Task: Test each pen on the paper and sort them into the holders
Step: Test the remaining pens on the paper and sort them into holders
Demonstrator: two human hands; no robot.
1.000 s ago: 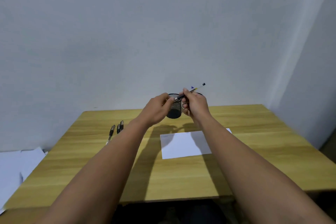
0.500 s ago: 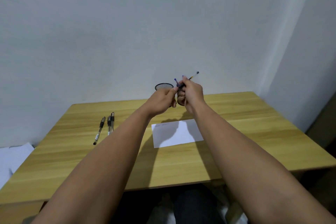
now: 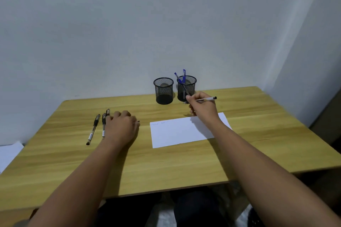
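Right hand (image 3: 203,106) pinches a clear-barrelled pen (image 3: 205,99) with a black end cap, barrel lying nearly level and pointing right, held just beyond the far edge of the white paper (image 3: 177,132) and in front of the right mesh holder (image 3: 186,88). Left hand (image 3: 122,125) rests palm-down on the wooden desk (image 3: 184,167) to the left of the paper, fingers loosely curled; something small and dark shows at the thumb side, possibly a pen cap, cannot tell if it is gripped. Judged step: bring the pen tip down onto the paper for a test scribble. To do it well, tilt the barrel to writing angle, pick blank paper below the faint marks near the paper's far left corner, steady the sheet with the left hand if it slides, and press lightly. Then drop the pen in a holder by result. Paper is a plain sheet, slightly skewed, right part under the right forearm. Right holder carries two blue-capped pens (image 3: 181,77) standing upright; left mesh holder (image 3: 163,91), just beside it, looks to hold none. Three black-gripped pens (image 3: 93,130) lie well left of the paper, roughly parallel, the nearest touching or under the left hand's fingers.
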